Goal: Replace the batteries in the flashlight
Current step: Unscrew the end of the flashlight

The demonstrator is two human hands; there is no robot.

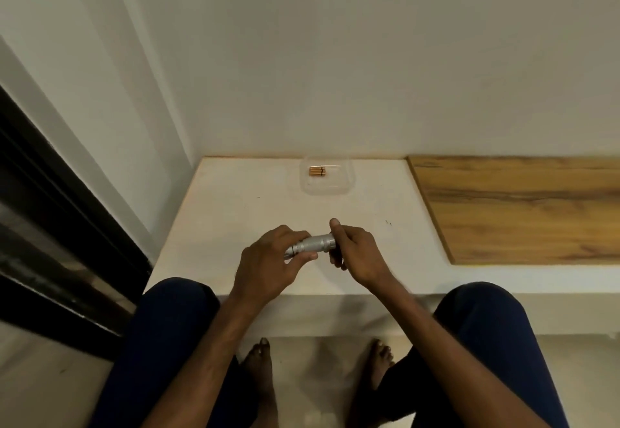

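A seated person holds a small silver flashlight [313, 244] level above the near edge of a white ledge [235, 199], one hand at each end, in what looks like the opening step of a battery change. The left hand [271, 265] is wrapped around the end marked by a dark ring, thumb lying along the underside, while the right hand [352, 251] pinches the opposite end with its fingers curled behind and its thumb raised over the top; the knurled middle of the barrel shows bare between them. Gripping both ends this way suits a twist to unscrew one part from the other, though which end opens cannot be told, and no gap in the body is visible. The batteries [317, 171], copper-coloured and lying side by side, wait in a shallow clear plastic tray [339, 189] at the far edge of the ledge against the wall, well apart from the hands. Whether these are the fresh cells or the spent ones cannot be judged. A wood-grain panel [516, 209] covers the ledge's right side.
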